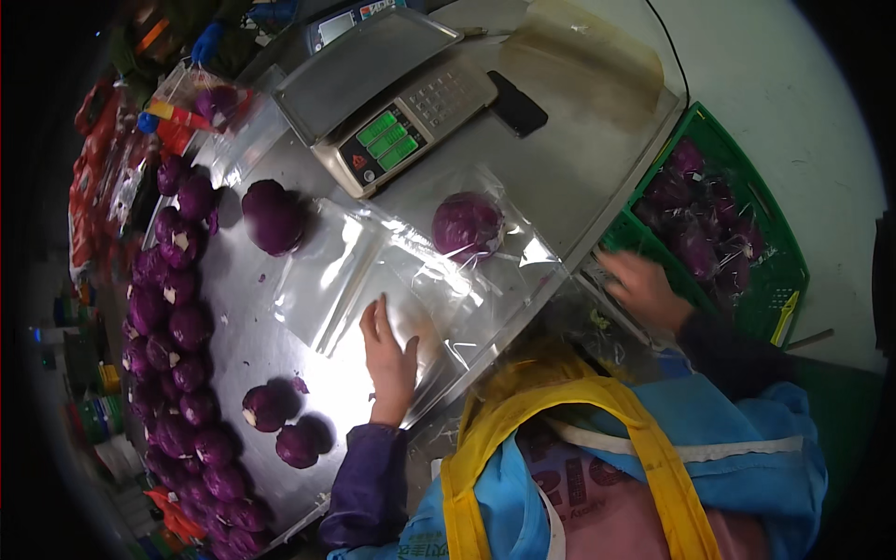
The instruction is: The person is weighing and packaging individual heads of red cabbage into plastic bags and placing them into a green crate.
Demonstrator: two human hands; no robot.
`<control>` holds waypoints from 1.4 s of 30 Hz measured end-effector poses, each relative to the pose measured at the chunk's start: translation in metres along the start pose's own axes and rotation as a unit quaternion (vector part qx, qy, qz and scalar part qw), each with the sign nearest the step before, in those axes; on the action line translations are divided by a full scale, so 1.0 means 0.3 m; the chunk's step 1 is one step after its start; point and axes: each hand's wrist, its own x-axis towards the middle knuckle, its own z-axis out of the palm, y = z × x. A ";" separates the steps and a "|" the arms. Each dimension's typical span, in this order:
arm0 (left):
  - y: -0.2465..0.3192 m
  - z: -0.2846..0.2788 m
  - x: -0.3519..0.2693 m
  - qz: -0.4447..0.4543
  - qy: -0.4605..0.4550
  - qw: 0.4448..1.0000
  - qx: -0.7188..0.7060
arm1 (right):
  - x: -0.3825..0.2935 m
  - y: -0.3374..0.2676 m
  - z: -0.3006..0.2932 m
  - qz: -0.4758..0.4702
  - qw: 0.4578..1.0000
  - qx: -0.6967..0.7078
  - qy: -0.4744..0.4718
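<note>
My left hand (390,353) rests at a stack of clear plastic bags (336,269) on the metal table, fingers apart and holding nothing visible. A red cabbage (467,225) lies in or under clear plastic film at the right of the stack. Beyond the table's edge, my right hand (644,287) is blurred beside a green plastic crate (784,245); whether it holds anything cannot be made out. Inside the crate are several plastic-wrapped red cabbages (707,217). Another red cabbage (273,217) sits unwrapped left of the bags.
A digital scale (392,105) with a lit green display stands at the back, a black phone (518,105) beside it. Many loose red cabbages (175,350) line the table's left side. At the upper left, a person's blue-gloved hand (207,43) is near a bagged cabbage (217,103).
</note>
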 end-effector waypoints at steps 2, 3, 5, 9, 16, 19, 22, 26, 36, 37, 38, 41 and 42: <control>0.020 0.048 0.018 0.146 0.020 0.987 0.060 | 0.181 -0.025 -0.029 -0.051 0.993 -0.062 0.091; 0.024 0.072 0.023 0.197 0.033 0.979 0.047 | 0.242 -0.011 -0.025 -0.095 0.988 -0.097 0.070; 0.050 0.095 0.042 0.265 0.043 0.963 0.036 | 0.313 0.032 0.024 -0.137 0.980 -0.133 0.053; 0.075 0.102 0.070 0.284 0.033 0.958 0.020 | 0.372 0.047 0.126 -0.329 0.933 -0.127 0.066; 0.196 -0.216 0.212 -0.031 0.123 0.925 -0.357 | 0.456 -0.168 -0.077 -0.049 0.894 0.421 0.143; 0.200 -0.302 0.271 0.000 0.168 0.870 -0.463 | 0.498 -0.249 -0.231 -0.033 0.869 0.461 0.178; 0.189 -0.263 0.306 -0.046 0.172 0.802 -0.569 | 0.505 -0.289 -0.270 -0.033 0.847 0.493 0.194; 0.213 -0.244 0.249 -0.079 0.099 0.775 -0.619 | 0.479 -0.273 -0.212 0.060 0.749 0.651 0.109; 0.078 0.089 -0.010 -0.319 -0.007 0.757 -0.571 | 0.268 -0.157 0.016 0.229 0.784 0.570 -0.086; 0.068 0.096 -0.027 -0.302 -0.008 0.757 -0.579 | 0.267 -0.159 0.015 0.179 0.822 0.530 -0.107; 0.070 0.102 -0.032 -0.302 -0.010 0.756 -0.580 | 0.272 -0.175 0.010 0.181 0.822 0.529 -0.107; 0.072 0.112 -0.040 -0.338 0.013 0.748 -0.571 | 0.309 -0.225 0.016 0.071 0.861 0.502 -0.022; 0.074 0.111 -0.042 -0.337 0.012 0.748 -0.571 | 0.327 -0.214 0.026 0.061 0.876 0.479 -0.007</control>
